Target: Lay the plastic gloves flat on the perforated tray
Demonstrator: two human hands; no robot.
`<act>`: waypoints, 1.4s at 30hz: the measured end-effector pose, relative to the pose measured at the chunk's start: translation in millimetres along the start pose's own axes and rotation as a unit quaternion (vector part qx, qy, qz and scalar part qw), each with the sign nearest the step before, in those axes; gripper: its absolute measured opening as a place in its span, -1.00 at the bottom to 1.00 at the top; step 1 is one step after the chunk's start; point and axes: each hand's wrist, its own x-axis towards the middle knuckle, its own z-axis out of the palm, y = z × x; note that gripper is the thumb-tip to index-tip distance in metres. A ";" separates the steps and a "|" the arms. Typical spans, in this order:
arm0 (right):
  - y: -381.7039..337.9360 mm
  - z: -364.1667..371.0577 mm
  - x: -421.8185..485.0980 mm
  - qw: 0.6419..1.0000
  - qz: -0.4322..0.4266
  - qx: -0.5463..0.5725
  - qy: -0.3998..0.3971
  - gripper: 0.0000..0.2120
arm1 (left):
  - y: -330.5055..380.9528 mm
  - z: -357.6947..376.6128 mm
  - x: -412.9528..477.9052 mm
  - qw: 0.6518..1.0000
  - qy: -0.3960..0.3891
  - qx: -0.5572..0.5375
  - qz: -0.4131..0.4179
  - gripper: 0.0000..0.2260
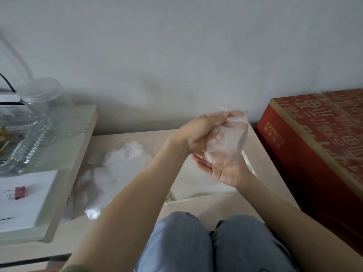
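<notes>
A clear plastic glove (225, 142) hangs crumpled in the air above the low table. My left hand (198, 134) grips its upper part with curled fingers. My right hand (225, 171) lies palm up under the glove's lower edge, fingers fairly straight, touching the plastic. Below both hands sits the white tray (194, 185), partly hidden by my arms; its perforations are too faint to make out. To the left of the tray, a loose heap of more plastic gloves (117, 165) lies on the table.
A large red box (314, 138) stands close on the right. On the left, a raised shelf (64, 163) carries a glass dish (29, 142), a clear jar (45, 95) and a pink binder clip (18, 191). My knees (206, 242) are at the table's front edge.
</notes>
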 end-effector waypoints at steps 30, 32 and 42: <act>-16.5 -58.1 17.6 0.956 0.013 -0.288 0.047 -0.46 | -96.3 -102.1 -37.2 0.985 0.148 0.073 -0.059 -0.45; -12.6 -59.4 22.4 0.942 0.006 -0.332 0.052 -0.45 | -101.3 -103.8 -36.9 0.982 0.162 0.087 -0.051 -0.45; -8.0 -54.3 36.6 0.917 0.009 -0.389 0.082 -0.63 | -116.0 -112.5 -26.2 0.903 0.335 0.255 -0.081 -0.80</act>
